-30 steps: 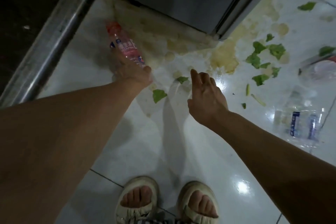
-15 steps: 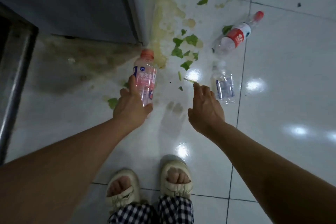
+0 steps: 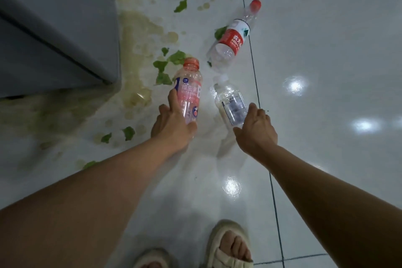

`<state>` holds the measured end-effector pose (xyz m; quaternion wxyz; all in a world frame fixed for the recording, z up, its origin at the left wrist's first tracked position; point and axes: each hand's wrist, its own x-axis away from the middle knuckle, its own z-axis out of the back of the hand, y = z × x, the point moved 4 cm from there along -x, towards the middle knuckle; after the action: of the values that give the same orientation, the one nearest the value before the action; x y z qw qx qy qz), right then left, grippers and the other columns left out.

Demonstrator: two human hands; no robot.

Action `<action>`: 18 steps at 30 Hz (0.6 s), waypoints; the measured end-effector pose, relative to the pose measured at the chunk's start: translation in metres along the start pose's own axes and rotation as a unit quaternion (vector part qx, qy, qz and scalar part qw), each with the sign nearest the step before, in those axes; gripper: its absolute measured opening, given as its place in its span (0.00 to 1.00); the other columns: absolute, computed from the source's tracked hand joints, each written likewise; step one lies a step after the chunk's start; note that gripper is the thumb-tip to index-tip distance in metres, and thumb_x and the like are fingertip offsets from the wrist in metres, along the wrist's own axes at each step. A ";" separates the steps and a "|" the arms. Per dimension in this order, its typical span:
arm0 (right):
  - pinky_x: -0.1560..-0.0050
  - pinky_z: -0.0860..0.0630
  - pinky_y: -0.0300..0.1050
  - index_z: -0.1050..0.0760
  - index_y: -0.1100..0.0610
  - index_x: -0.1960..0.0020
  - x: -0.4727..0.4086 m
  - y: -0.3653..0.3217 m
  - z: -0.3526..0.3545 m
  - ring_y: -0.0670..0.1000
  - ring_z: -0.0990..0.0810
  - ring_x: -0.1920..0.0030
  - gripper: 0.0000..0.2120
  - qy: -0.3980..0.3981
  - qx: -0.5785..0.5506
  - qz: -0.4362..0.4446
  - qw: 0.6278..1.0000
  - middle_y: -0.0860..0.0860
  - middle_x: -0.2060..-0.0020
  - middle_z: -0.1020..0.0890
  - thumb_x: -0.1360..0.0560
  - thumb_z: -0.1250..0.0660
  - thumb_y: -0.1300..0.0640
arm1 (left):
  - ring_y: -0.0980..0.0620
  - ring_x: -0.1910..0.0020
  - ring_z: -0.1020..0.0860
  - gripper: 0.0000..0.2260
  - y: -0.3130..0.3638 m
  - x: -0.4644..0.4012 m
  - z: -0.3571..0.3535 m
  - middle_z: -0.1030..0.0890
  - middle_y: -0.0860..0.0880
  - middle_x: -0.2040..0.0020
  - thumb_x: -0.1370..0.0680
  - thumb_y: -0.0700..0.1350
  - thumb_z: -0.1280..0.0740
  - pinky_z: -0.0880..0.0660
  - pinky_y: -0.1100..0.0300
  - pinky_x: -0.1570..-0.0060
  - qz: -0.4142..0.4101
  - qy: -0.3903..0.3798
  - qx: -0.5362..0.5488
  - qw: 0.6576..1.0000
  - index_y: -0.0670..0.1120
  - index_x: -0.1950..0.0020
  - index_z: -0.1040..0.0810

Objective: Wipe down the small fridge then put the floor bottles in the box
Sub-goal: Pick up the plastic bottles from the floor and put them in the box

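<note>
While the left hand (image 3: 171, 128) grips a clear plastic pink-label bottle (image 3: 189, 91) by its lower end, orange cap pointing away from the person, the right hand (image 3: 255, 129) spreads open just over the base of a crumpled clear bottle (image 3: 231, 102) lying on the glossy white tile floor (image 3: 326, 54). Beyond it lies a red-label bottle (image 3: 233, 37), cap pointing away and right. Torn green leaves (image 3: 171, 61) and yellowish stains (image 3: 134, 35) litter the tiles beside the grey fridge (image 3: 54, 28). Beige sandals (image 3: 228, 246) show below.
</note>
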<state>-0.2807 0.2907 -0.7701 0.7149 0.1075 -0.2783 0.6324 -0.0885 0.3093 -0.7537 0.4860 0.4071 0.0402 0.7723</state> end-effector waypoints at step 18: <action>0.45 0.29 0.51 0.38 0.63 0.39 -0.029 0.006 0.062 0.61 0.27 0.41 0.24 -0.034 -0.167 -0.130 0.977 0.61 0.42 0.26 0.25 0.32 0.51 | 0.40 0.44 0.25 0.38 0.066 -0.035 0.058 0.30 0.42 0.35 0.27 0.46 0.32 0.26 0.43 0.44 0.000 0.008 -0.008 1.000 0.49 0.25 0.54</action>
<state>-0.3043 0.2361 -0.7360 0.7889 0.0430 -0.3876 0.4750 -0.0900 0.2276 -0.7053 0.4892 0.3968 0.0375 0.7758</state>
